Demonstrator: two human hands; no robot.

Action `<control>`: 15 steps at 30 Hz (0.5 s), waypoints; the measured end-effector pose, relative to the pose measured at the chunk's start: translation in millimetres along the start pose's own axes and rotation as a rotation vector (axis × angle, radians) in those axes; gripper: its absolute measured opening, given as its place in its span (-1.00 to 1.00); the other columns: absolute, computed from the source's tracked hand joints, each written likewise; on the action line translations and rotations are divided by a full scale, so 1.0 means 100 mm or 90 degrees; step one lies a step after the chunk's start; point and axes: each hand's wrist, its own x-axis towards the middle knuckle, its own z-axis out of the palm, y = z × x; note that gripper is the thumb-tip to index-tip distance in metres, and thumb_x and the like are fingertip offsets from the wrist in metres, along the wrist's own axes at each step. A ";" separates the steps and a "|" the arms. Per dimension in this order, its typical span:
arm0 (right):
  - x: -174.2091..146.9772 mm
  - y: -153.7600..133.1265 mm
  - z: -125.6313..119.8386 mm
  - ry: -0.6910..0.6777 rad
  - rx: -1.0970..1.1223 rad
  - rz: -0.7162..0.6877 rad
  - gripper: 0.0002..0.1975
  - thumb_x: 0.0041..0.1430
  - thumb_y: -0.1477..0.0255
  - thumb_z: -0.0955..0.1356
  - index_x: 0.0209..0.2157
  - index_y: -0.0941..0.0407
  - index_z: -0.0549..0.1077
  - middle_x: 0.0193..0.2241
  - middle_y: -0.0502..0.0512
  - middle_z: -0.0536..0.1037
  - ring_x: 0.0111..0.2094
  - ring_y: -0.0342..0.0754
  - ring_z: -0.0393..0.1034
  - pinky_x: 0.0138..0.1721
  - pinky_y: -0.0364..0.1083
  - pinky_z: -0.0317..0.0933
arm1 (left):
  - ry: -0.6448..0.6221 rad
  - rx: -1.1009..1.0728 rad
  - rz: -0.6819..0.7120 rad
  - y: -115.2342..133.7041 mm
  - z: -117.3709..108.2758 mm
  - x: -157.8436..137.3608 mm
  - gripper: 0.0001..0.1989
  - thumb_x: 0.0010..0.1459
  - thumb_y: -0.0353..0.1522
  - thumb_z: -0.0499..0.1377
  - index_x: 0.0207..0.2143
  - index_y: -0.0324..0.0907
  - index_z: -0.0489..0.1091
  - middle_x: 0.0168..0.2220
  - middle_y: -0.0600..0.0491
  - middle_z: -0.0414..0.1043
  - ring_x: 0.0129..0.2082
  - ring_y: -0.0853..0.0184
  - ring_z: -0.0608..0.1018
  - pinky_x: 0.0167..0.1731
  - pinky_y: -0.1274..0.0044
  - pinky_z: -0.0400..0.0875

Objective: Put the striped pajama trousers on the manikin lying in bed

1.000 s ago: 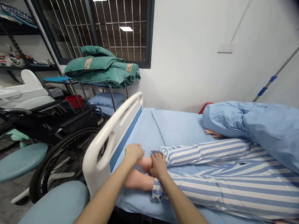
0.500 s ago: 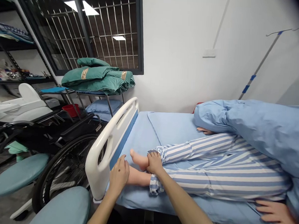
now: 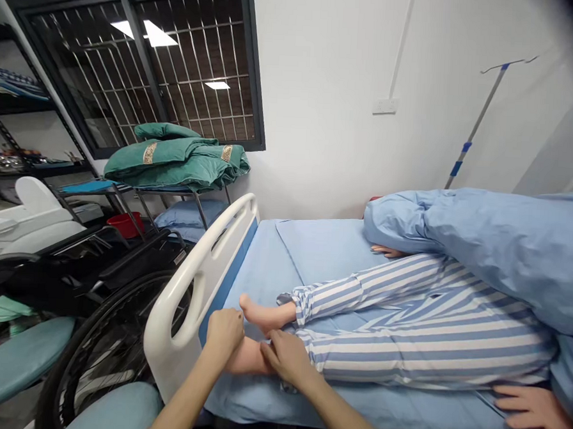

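A figure resembling a nursing manikin lies on the bed in blue-and-white striped pajama trousers (image 3: 385, 344). Its near foot (image 3: 249, 358) is gripped by my left hand (image 3: 225, 331), whose curled fingers hide the toes. At the near ankle, beside the trouser cuff, my right hand (image 3: 289, 359) closes over the lower leg; its thumb points toward the foot. The far foot (image 3: 264, 314) lies bare on the sheet just beyond both hands. A blue quilt (image 3: 486, 244) covers the upper body, with the figure's hand (image 3: 535, 416) showing at the near side.
A white footboard (image 3: 171, 356) stands left of the feet. Beyond it are a wheelchair (image 3: 102, 333), teal stools (image 3: 117, 414) and a rack with green bedding (image 3: 174, 160). An IV pole (image 3: 476, 125) rises behind the bed, by the wall.
My right hand has moved from the far ankle to the near ankle, leaving the far foot uncovered. My left hand's fingers have curled around the near foot. The view has shifted slightly.
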 end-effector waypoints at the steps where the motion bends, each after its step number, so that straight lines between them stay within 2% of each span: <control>1: 0.01 0.01 0.01 -0.017 -0.020 -0.004 -0.66 0.14 0.19 0.09 -0.35 0.13 0.31 -0.38 0.10 0.42 -0.35 -0.01 0.30 -0.36 -0.11 0.06 | -0.004 0.003 0.007 0.01 0.00 0.03 -0.67 0.02 -0.45 -0.11 -0.32 -0.32 0.41 -0.36 -0.22 0.42 -0.29 0.22 0.46 -0.31 0.45 0.25; 4: 0.04 0.05 0.04 -0.059 -0.054 -0.040 -0.56 -0.02 0.03 0.17 -0.35 0.12 0.32 -0.36 0.12 0.44 -0.36 0.03 0.31 -0.40 -0.10 0.07 | 0.011 -0.002 0.019 0.00 0.05 0.06 -0.67 0.02 -0.43 -0.11 -0.34 -0.33 0.42 -0.38 -0.21 0.43 -0.32 0.21 0.46 -0.34 0.45 0.24; 7: 0.06 0.05 0.08 -0.099 -0.102 -0.033 -0.47 -0.23 0.00 0.28 -0.31 0.13 0.33 -0.38 0.14 0.45 -0.39 0.08 0.31 -0.39 -0.06 0.08 | 0.062 -0.015 0.004 -0.03 0.14 0.04 -0.65 0.05 -0.35 -0.12 -0.39 -0.31 0.43 -0.43 -0.18 0.43 -0.38 0.21 0.47 -0.39 0.46 0.23; 9: 0.06 0.04 0.13 -0.110 -0.147 -0.011 -0.45 -0.32 0.06 0.34 -0.31 0.16 0.34 -0.41 0.17 0.45 -0.40 0.10 0.31 -0.37 -0.02 0.09 | 0.108 -0.018 -0.036 -0.05 0.22 -0.02 -0.61 0.07 -0.28 -0.14 -0.39 -0.29 0.42 -0.47 -0.15 0.43 -0.42 0.20 0.47 -0.44 0.47 0.22; 12: 0.06 0.01 0.18 -0.106 -0.176 -0.002 -0.48 -0.34 0.13 0.35 -0.31 0.18 0.34 -0.41 0.20 0.45 -0.39 0.11 0.30 -0.33 0.01 0.09 | 0.188 -0.039 -0.137 -0.04 0.38 -0.17 -0.62 0.08 -0.25 -0.17 -0.37 -0.20 0.39 -0.47 -0.06 0.44 -0.49 0.23 0.46 -0.54 0.51 0.16; 15: 0.04 -0.01 0.20 -0.103 -0.176 -0.002 -0.48 -0.33 0.14 0.35 -0.31 0.18 0.34 -0.40 0.20 0.44 -0.37 0.11 0.31 -0.29 0.02 0.09 | 0.255 -0.123 -0.200 -0.02 0.54 -0.35 -0.63 0.11 -0.27 -0.20 -0.26 -0.15 0.36 -0.31 -0.03 0.44 -0.49 0.26 0.46 -0.57 0.51 0.11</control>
